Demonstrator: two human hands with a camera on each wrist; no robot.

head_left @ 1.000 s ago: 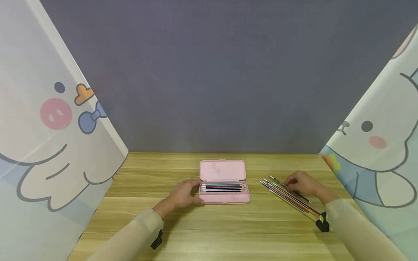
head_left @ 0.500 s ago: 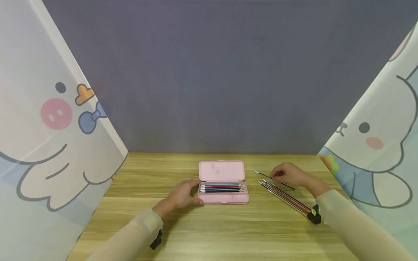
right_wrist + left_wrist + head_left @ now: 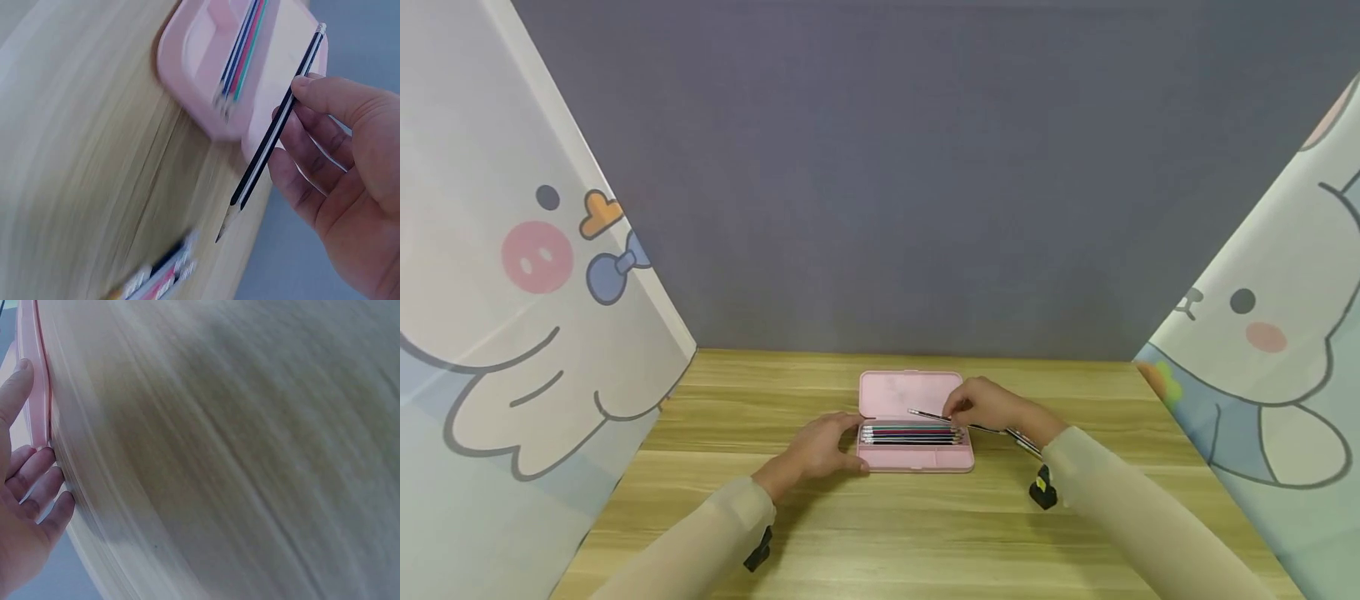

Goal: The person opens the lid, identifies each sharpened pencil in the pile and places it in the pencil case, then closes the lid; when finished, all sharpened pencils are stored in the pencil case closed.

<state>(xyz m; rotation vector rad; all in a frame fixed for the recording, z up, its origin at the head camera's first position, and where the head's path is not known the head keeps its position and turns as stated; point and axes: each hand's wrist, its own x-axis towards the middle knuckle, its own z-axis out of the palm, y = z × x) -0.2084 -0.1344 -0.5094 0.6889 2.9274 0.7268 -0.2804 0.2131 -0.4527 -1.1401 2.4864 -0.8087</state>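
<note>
A pink pencil case (image 3: 895, 459) lies with its lid raised on the table, several pencils (image 3: 902, 434) side by side in its rear compartment. My left hand (image 3: 815, 447) holds the case's left end, thumb at the front corner and index finger towards the back. In the left wrist view, the thumb (image 3: 17, 390) touches the pink side. My right hand (image 3: 988, 406) pinches a black-and-white striped pencil (image 3: 261, 157) between thumb and fingers, over the case's right part. Its eraser end points left, its sharpened tip right. The right wrist view shows the pencil above the table.
More loose pencils (image 3: 164, 270) lie on the table to the right of the case, partly hidden by my right forearm in the head view. The wood-grain table (image 3: 820, 533) ends at a grey wall (image 3: 910, 208). Cartoon-printed panels (image 3: 535, 333) flank both sides.
My right hand has lifted a striped pencil from beside the loose pile and carried it left over the case. The left hand has stayed at the case's left end.
</note>
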